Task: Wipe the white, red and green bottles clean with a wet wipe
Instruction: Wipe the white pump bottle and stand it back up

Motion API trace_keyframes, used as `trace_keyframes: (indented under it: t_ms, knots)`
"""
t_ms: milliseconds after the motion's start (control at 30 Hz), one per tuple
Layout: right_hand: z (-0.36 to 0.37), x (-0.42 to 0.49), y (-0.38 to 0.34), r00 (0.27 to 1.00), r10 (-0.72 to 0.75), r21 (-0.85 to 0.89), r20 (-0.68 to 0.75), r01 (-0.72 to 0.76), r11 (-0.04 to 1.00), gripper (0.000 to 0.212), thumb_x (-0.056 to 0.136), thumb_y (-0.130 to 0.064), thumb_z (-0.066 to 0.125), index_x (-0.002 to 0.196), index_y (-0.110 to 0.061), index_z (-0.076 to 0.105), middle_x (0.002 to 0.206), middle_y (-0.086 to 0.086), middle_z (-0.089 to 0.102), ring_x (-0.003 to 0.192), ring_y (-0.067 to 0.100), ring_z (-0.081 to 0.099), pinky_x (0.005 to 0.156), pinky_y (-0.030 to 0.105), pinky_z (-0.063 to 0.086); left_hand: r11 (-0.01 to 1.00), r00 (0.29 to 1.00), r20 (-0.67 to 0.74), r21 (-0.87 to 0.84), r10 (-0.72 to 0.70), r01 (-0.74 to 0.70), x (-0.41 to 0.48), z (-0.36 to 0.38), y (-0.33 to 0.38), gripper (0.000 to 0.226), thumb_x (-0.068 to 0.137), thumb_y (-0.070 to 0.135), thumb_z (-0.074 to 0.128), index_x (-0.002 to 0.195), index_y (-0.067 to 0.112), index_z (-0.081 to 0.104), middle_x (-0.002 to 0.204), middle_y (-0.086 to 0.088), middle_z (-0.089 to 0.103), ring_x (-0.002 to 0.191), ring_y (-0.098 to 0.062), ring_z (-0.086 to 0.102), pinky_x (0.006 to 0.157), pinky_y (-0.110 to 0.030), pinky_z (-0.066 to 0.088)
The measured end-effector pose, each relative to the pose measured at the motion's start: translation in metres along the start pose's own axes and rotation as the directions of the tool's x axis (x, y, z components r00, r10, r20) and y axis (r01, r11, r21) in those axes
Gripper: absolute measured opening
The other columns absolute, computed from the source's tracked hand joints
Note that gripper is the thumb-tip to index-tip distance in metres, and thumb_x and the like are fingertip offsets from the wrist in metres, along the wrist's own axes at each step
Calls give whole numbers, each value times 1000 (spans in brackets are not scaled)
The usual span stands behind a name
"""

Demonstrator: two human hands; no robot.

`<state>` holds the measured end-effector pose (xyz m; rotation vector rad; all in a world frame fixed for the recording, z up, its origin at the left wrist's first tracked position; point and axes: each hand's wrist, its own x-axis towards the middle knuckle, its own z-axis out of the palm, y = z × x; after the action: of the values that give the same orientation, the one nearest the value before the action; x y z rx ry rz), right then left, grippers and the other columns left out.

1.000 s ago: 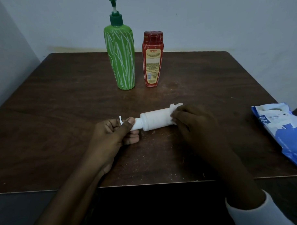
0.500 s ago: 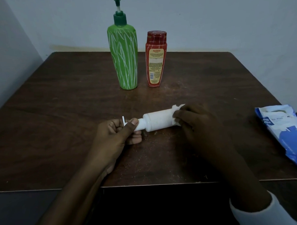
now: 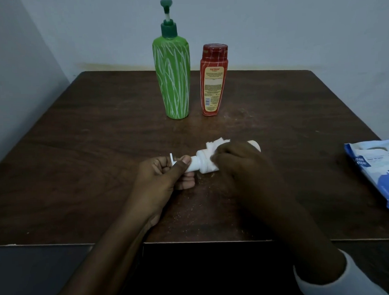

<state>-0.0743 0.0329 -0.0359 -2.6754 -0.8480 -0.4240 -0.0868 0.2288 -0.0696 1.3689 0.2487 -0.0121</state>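
We note the white bottle [image 3: 202,164] lying on its side near the front middle of the table [image 3: 101,150]. Long axis runs left to right; pump end points left, flat base right and slightly away from us. Body plain white, no label visible, a thin white nozzle sticking up at the left end.

Left hand [image 3: 161,181]: fingers curled, thumb on top, clamped on the pump neck. Right hand [image 3: 240,165]: fingers bent down over the bottle's middle, pressing a crumpled white wipe [image 3: 215,144] against it.

Green bottle [image 3: 172,82] and red bottle [image 3: 213,80] stand upright, just beside each other, at the back. Blue-and-white pack [image 3: 375,169] lies at the table's right edge.
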Motion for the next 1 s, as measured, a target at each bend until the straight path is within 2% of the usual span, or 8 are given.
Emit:
trace_keyframes:
  t_ms: [67, 167, 333, 467, 600, 733, 867, 1000]
  knots:
    - [-3, 2, 3, 1000, 4, 4, 16, -4, 1000, 21, 76, -5, 74, 95, -13, 70, 104, 3, 67, 95, 19, 60, 81, 30, 49, 1000, 1000, 1, -3, -1, 1, 0, 0, 1, 24, 94, 16, 71, 98, -8, 75, 83, -25, 75, 69, -22, 73, 63, -28, 63]
    - [-10, 3, 17, 976, 209, 44, -54, -207, 977, 16, 82, -10, 71, 97, -11, 69, 105, 8, 68, 94, 24, 62, 83, 34, 49, 1000, 1000, -3, 2, 6, -6, 1, 0, 1, 24, 95, 16, 71, 99, -7, 75, 82, -24, 75, 69, -23, 73, 64, -29, 64]
    - [3, 4, -11, 1000, -18, -16, 19, 18, 1000, 19, 72, -4, 75, 88, -12, 68, 98, 5, 66, 91, 20, 60, 79, 32, 48, 1000, 1000, -8, -24, -9, 8, 0, 1, 2, 24, 95, 16, 71, 101, -8, 75, 83, -26, 74, 69, -22, 73, 62, -27, 62]
    - [-10, 8, 10, 975, 218, 52, -42, -216, 975, 12, 82, -12, 71, 93, -13, 69, 103, 7, 68, 94, 21, 60, 83, 28, 43, 1000, 1000, -22, -16, -10, 9, 3, 3, 2, 25, 94, 19, 72, 99, -6, 76, 79, -22, 75, 68, -22, 73, 62, -28, 62]
    - [4, 10, -7, 1000, 4, -24, -5, -4, 1000, 14, 72, -2, 74, 79, -11, 67, 87, 5, 66, 80, 20, 60, 75, 25, 39, 999, 999, -12, -21, -32, 31, 3, 2, 3, 25, 94, 18, 72, 102, -6, 75, 81, -23, 75, 68, -21, 74, 60, -26, 62]
    - [-7, 14, 5, 977, 213, 54, -32, -211, 976, 10, 78, -8, 73, 88, -10, 70, 95, 9, 68, 86, 24, 62, 77, 30, 45, 1000, 1000, -6, -5, -27, 27, 3, 1, 2, 25, 94, 18, 72, 102, -5, 75, 80, -21, 76, 68, -21, 74, 63, -28, 63]
    - [1, 18, -20, 998, -29, -40, 49, 31, 999, 16, 70, -3, 75, 82, -10, 70, 90, 7, 69, 81, 22, 63, 74, 30, 47, 1000, 1000, -8, -8, -23, 23, 4, 2, 1, 26, 93, 19, 73, 102, -6, 74, 80, -19, 77, 69, -21, 75, 65, -29, 64]
    - [-18, 19, 19, 952, 293, 13, 86, -295, 955, 21, 89, -16, 63, 109, -13, 69, 115, 9, 66, 103, 24, 60, 92, 33, 43, 1000, 1000, -6, 6, 1, -1, 2, 2, 0, 23, 94, 18, 73, 100, -3, 75, 79, -18, 76, 69, -22, 74, 67, -31, 65]
